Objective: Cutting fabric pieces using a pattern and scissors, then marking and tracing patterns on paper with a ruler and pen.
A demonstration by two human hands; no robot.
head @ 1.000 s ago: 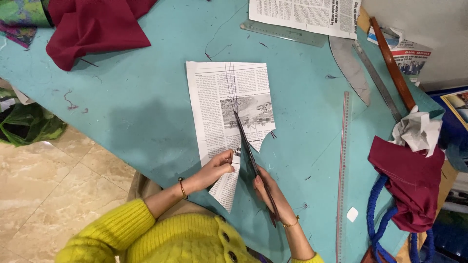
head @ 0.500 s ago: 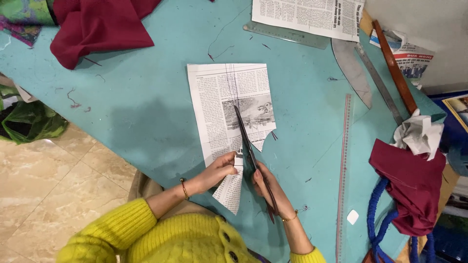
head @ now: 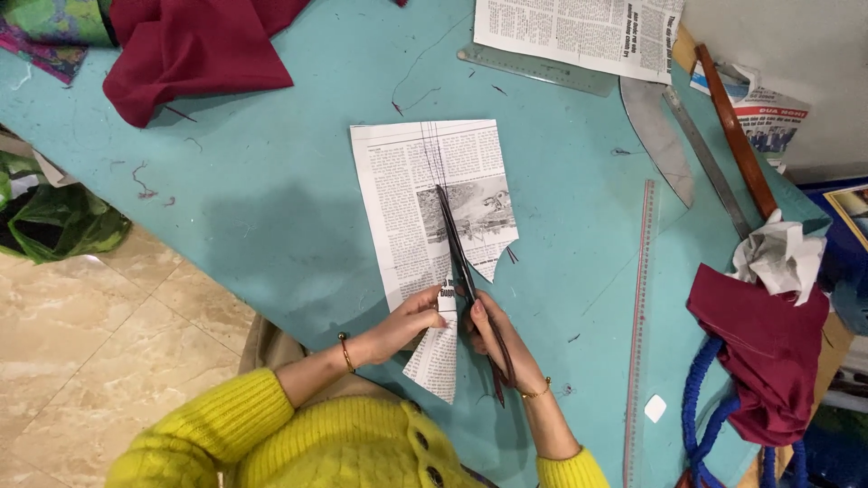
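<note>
Yellow sweater sleeves at bottom edge, both wrists with thin bangles. Left hand (head: 411, 321) pinching near edge of newspaper sheet (head: 425, 194), fingers closed on the paper just beside the cut line. Right hand (head: 497, 339) clenched around handles of dark scissors (head: 461, 271), blades lying along the sheet and pointing away toward its middle. Sheet flat on teal worktop (head: 271, 217), partly cut; narrow strip hanging off near edge between the two hands; pencil lines drawn at far edge. Long clear ruler (head: 640, 316) right of sheet, running near to far, apart from it. Small white chalk piece (head: 655, 408) just beside ruler's near end. Maroon cloth (head: 764, 357) with crumpled white paper (head: 779, 258) and blue rope (head: 701, 407) at right edge. Further out: curved ruler (head: 660, 136), metal straightedge (head: 710, 167), brown wooden stick (head: 734, 131). Far side: second newspaper page (head: 579, 27) over another clear ruler (head: 533, 70), dark red fabric (head: 199, 50) far left.
</note>
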